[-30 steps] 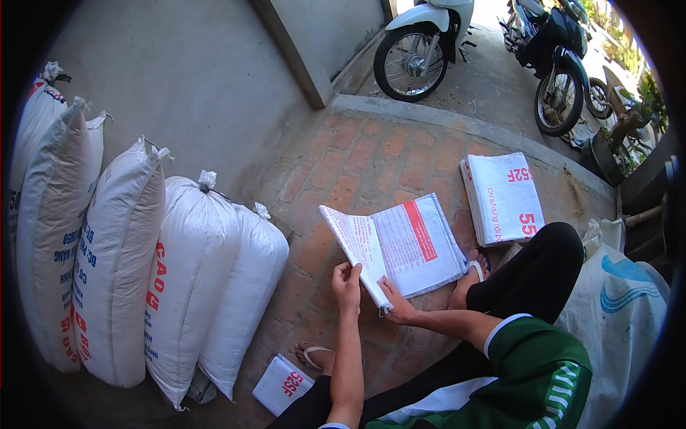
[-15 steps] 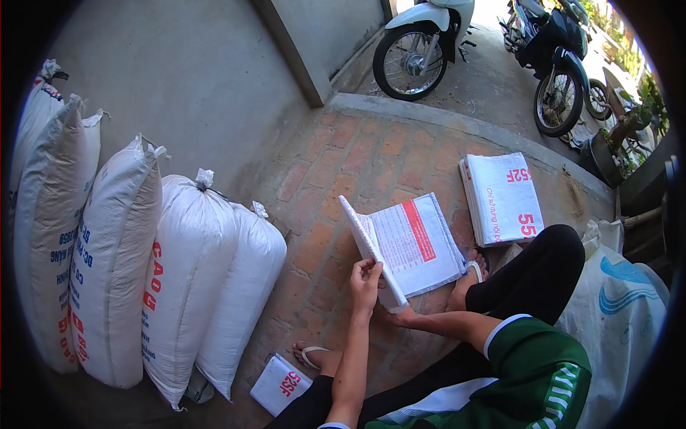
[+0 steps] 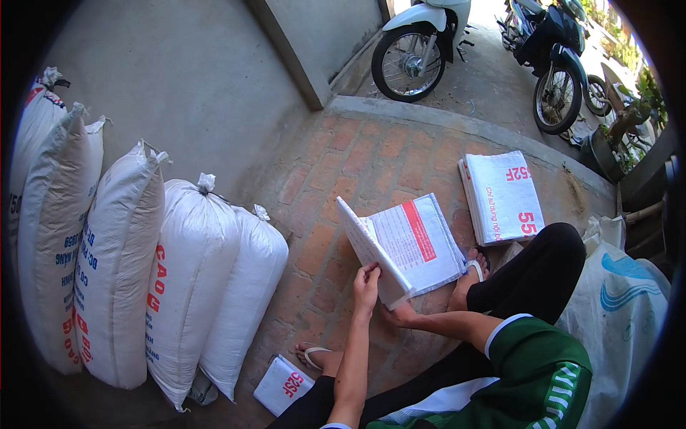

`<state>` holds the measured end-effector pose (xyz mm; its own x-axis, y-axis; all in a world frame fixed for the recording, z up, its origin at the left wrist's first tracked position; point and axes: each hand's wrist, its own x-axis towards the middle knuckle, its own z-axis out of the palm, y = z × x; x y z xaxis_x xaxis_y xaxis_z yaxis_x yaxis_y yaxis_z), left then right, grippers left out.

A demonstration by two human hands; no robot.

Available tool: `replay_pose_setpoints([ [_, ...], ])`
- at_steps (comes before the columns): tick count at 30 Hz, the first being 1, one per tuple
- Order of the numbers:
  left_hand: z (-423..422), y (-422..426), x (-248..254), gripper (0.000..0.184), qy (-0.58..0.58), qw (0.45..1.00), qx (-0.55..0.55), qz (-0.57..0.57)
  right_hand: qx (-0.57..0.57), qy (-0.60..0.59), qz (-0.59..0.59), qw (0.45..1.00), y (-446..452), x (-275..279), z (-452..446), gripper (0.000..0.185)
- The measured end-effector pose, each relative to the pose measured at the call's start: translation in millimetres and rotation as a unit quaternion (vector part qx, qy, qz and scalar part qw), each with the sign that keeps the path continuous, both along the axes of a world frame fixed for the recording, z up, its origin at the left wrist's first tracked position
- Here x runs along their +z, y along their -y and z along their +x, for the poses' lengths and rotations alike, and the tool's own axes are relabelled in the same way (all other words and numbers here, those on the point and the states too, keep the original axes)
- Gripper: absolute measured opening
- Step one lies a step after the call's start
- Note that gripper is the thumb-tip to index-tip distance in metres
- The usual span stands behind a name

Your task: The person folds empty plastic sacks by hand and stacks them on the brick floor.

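Observation:
A white printed sack [image 3: 436, 236] with a red band lies on the brick floor, its left part folded up into a raised flap. My left hand [image 3: 366, 286] pinches the outer edge of that flap. Close to the flap's lower corner is my right hand [image 3: 400, 313], its fingers mostly hidden behind the sack. To the right rests a stack of folded white sacks [image 3: 504, 200] with red print. A small folded sack [image 3: 284, 386] marked in red lies near my left foot.
Several full white sacks [image 3: 189, 279] stand along the wall at the left. Two motorbikes [image 3: 411, 61] are parked beyond the brick floor. At the right are a white bag with blue waves [image 3: 622, 314] and a potted plant [image 3: 607, 154].
The sack's left part has been lifted and turned up toward the right. My left hand moved right with it, and my right hand slid down behind the flap.

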<state>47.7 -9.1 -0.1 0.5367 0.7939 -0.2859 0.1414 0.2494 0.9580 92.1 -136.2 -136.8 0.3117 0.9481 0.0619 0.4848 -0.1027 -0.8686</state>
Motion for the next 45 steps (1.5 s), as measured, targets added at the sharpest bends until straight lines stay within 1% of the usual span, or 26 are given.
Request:
replay_pose_setpoints([
  [3, -1, -1, -18, 0.038, -0.018, 0.998, 0.034, 0.051, 0.005, -0.013, -0.026, 1.000, -1, 0, -1, 0.030],
  [6, 4, 0, -34, 0.047, -0.051, 0.983, 0.158, 0.076, 0.041, -0.056, -0.046, 0.997, 2, 3, 5, 0.056],
  [7, 1, 1, -37, 0.049, -0.007, 0.986, 0.167, -0.009, 0.048, -0.047, -0.028, 0.997, 1, 4, 5, 0.060],
  [9, -10, -2, -34, 0.050, 0.026, 0.989, 0.102, -0.106, 0.061, -0.028, 0.010, 0.998, 0, 4, 7, 0.067],
  [12, -14, -3, -32, 0.055, 0.043, 0.983, 0.045, -0.173, 0.063, -0.028, 0.017, 0.997, -2, -1, 7, 0.067],
  [14, -18, -3, -36, 0.057, 0.053, 0.978, 0.052, -0.196, 0.051, -0.032, 0.030, 0.998, -2, -5, 8, 0.065],
  [16, -18, -5, -47, 0.061, 0.056, 0.980, 0.052, -0.182, 0.050, -0.034, 0.032, 0.998, -4, -5, 5, 0.061],
  [18, -14, -2, -43, 0.064, 0.055, 0.983, 0.045, -0.169, 0.054, -0.033, 0.020, 0.998, -2, -5, 6, 0.056],
  [21, -8, 2, -43, 0.065, 0.065, 0.988, 0.028, -0.140, 0.030, -0.057, 0.017, 0.998, 1, 9, 5, 0.042],
  [24, -6, 8, -36, 0.063, 0.041, 0.992, 0.017, -0.120, 0.009, -0.061, 0.038, 0.997, -1, 19, 4, 0.036],
  [27, -1, 15, -30, 0.060, 0.025, 0.995, 0.026, -0.090, -0.001, -0.078, 0.024, 0.997, -2, 23, 4, 0.034],
  [28, 0, 15, -29, 0.058, 0.025, 0.994, 0.045, -0.098, 0.001, -0.079, 0.030, 0.996, -2, 23, 4, 0.034],
  [30, -1, 14, -43, 0.055, 0.024, 0.990, 0.081, -0.115, 0.003, -0.081, 0.042, 0.996, -3, 26, 4, 0.033],
  [33, -7, 8, -76, 0.050, 0.069, 0.983, 0.110, -0.133, 0.024, -0.077, -0.005, 0.997, -2, 17, 5, 0.033],
  [36, -19, 9, -82, 0.046, 0.095, 0.976, 0.054, -0.187, 0.036, -0.020, -0.013, 0.999, 1, 3, 5, 0.036],
  [39, -21, 9, -88, 0.035, 0.107, 0.975, 0.069, -0.185, 0.023, -0.006, 0.065, 0.998, 1, -3, 4, 0.039],
  [42, -23, 8, -85, 0.035, 0.123, 0.974, 0.051, -0.184, 0.036, -0.014, 0.045, 0.998, 0, -6, 4, 0.041],
  [45, -24, 8, -77, 0.036, 0.110, 0.978, 0.043, -0.172, 0.028, -0.024, 0.039, 0.999, 3, -2, 3, 0.041],
])
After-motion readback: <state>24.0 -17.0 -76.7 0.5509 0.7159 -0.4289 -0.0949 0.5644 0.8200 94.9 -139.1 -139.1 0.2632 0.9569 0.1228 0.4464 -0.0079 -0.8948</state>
